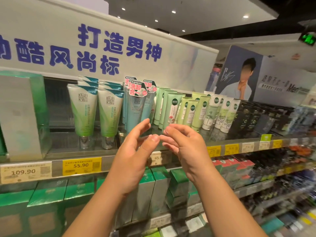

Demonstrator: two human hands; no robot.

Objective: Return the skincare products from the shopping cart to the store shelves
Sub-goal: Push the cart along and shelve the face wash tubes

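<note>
Both of my hands are raised in front of the top shelf (82,152), and neither holds a product. My left hand (135,151) and my right hand (184,147) have loosely curled fingers, and their fingertips nearly meet in the middle. Just behind them stands a teal tube with a red and white tag (136,106). Two white and green tubes (95,112) stand upright to the left of it. Pale green tubes (172,108) and white tubes with leaf prints (220,112) fill the shelf to the right. No shopping cart is in view.
A tall silver and green box (18,115) stands at the far left of the top shelf. Price tags (82,165) line the shelf edge. Green and silver boxes (153,190) fill the shelf below. Dark bottles (253,117) sit farther right. A white sign with blue characters (95,48) hangs above.
</note>
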